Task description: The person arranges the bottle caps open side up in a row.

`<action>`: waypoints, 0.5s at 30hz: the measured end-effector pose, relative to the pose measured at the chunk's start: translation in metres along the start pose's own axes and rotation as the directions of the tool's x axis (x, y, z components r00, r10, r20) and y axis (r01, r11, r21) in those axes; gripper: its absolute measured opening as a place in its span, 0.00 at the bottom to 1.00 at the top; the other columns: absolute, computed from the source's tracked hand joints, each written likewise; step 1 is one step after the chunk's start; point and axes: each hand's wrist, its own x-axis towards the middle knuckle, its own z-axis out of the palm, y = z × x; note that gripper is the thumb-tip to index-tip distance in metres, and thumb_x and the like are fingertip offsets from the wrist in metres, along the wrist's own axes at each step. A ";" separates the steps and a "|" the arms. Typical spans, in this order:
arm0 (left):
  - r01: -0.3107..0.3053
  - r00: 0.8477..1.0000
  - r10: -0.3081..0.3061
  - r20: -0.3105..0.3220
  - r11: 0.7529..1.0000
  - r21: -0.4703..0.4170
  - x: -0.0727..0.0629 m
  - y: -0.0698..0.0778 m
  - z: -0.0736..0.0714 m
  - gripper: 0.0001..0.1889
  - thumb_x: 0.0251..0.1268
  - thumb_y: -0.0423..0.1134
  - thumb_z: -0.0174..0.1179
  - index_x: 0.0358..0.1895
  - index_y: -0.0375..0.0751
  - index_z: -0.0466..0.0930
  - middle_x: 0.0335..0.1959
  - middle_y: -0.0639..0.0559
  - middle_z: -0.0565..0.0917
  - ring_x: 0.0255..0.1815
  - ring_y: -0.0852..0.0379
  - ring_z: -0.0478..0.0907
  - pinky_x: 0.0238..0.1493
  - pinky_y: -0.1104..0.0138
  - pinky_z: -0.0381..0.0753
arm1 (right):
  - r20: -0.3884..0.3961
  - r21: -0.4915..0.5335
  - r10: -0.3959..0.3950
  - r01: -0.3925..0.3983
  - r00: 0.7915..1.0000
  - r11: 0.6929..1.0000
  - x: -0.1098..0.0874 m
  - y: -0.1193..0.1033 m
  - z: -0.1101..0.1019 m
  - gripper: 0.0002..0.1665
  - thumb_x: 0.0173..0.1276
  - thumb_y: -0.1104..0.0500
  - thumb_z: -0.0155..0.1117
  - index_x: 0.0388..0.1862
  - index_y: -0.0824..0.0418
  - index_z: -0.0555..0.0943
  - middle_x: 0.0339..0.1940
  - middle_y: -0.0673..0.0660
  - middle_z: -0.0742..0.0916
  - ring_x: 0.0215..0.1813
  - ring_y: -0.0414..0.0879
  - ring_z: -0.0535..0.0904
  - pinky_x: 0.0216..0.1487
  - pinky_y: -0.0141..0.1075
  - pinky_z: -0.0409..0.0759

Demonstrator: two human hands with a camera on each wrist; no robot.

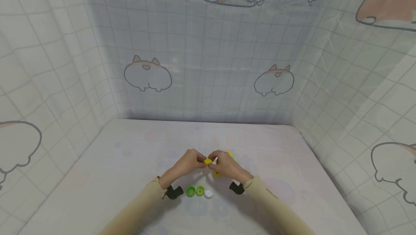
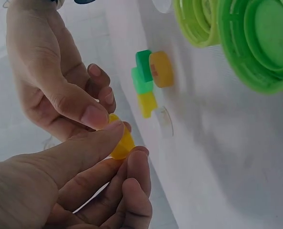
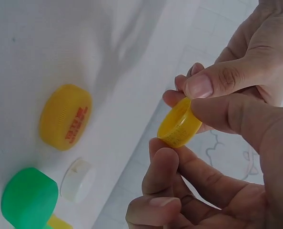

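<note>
A small yellow bottle cap [image 1: 208, 161] is held up above the table between both hands. My left hand [image 1: 190, 162] pinches one side of it with thumb and fingertips. From the other side my right hand [image 1: 225, 164] pinches it too, thumb on the rim and a finger beneath. In the right wrist view the hollow side of this yellow cap [image 3: 179, 125] shows, with faint print around its wall. Beneath the right hand lies an orange-yellow cap [image 3: 65, 117] with red print. Beside that are a white cap [image 3: 77, 180] and a green cap [image 3: 29, 198].
Nearer the body, a green cap [image 1: 190, 191], a lime cap [image 1: 199, 190] and a white cap [image 1: 208, 194] lie in a row. Another yellow cap [image 2: 146, 104] and a light green cap [image 2: 141, 81] sit past the right hand. Patterned curtains [image 1: 208, 83] enclose the table.
</note>
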 end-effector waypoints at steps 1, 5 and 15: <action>0.000 1.000 0.000 -0.001 1.000 -0.002 0.000 0.000 -0.001 0.12 0.55 0.32 0.69 0.42 0.31 0.86 0.37 0.43 0.88 0.36 0.56 0.85 0.34 0.68 0.82 | 0.001 0.004 -0.001 0.001 1.000 1.000 0.000 0.000 0.000 0.15 0.67 0.57 0.64 0.51 0.60 0.81 0.50 0.55 0.83 0.38 0.41 0.76 0.34 0.29 0.77; 0.014 1.000 -0.014 0.002 1.000 -0.018 -0.001 0.002 -0.002 0.11 0.56 0.32 0.68 0.42 0.32 0.86 0.37 0.44 0.88 0.34 0.59 0.83 0.32 0.69 0.81 | -0.001 0.023 -0.005 0.005 1.000 1.000 -0.002 -0.002 -0.002 0.14 0.67 0.56 0.64 0.50 0.58 0.82 0.49 0.53 0.84 0.36 0.41 0.75 0.33 0.29 0.76; 0.014 1.000 -0.014 0.004 1.000 -0.018 -0.003 0.005 -0.009 0.10 0.62 0.35 0.64 0.45 0.35 0.87 0.38 0.47 0.89 0.35 0.62 0.81 0.34 0.68 0.80 | -0.029 0.026 -0.022 0.023 0.999 0.999 -0.001 -0.006 -0.006 0.15 0.71 0.54 0.60 0.52 0.59 0.81 0.49 0.54 0.84 0.34 0.39 0.76 0.32 0.29 0.77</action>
